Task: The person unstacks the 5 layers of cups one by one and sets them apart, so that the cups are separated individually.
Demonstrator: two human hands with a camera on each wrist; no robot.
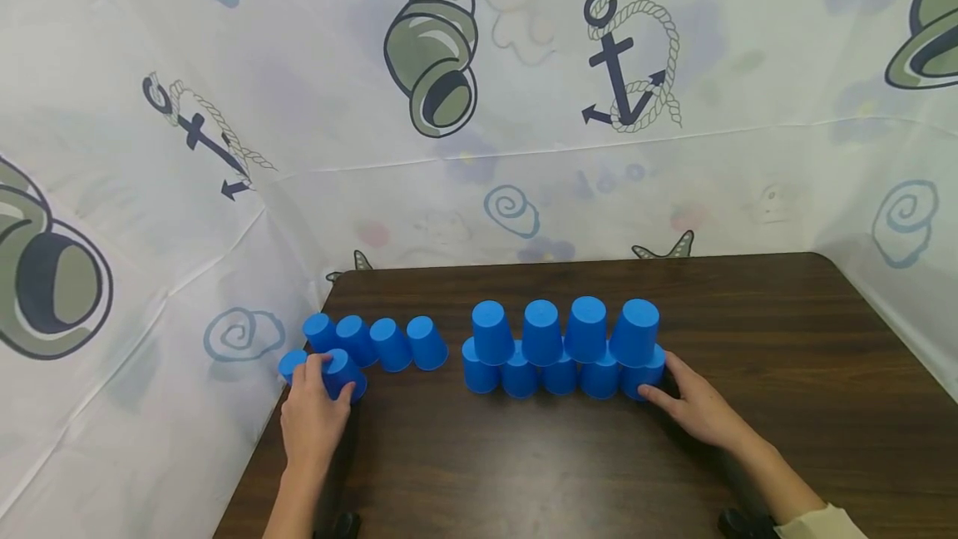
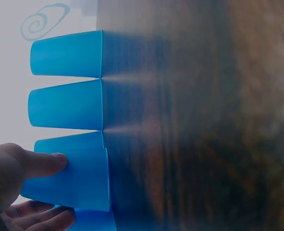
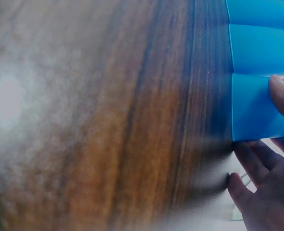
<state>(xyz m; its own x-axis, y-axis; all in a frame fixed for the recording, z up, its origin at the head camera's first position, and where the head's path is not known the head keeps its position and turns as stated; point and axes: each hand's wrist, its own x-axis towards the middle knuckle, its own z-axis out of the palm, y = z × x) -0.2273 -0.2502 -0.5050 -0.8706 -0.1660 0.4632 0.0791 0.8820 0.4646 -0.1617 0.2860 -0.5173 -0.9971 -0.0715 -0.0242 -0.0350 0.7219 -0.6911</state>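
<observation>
My left hand [image 1: 313, 421] grips an upside-down blue cup [image 1: 344, 374] at the table's left, thumb on one side and fingers on the other. Its thumb lies across that cup [image 2: 79, 180] in the left wrist view. Another blue cup [image 1: 290, 365] stands just left of it, partly behind the fingers. On the right, my right hand [image 1: 703, 410] holds the end blue cup [image 1: 633, 376] of a lower row, thumb in front and fingers at its outer side. An upper row of several inverted cups [image 1: 542, 331] rests on that lower row [image 1: 520, 377].
Several more inverted blue cups [image 1: 391, 346] stand in a line behind the left hand. A gap of bare table separates them from the two-level wall. The dark wooden table [image 1: 539, 464] meets a patterned white cloth [image 1: 524, 90] at its back and left edges.
</observation>
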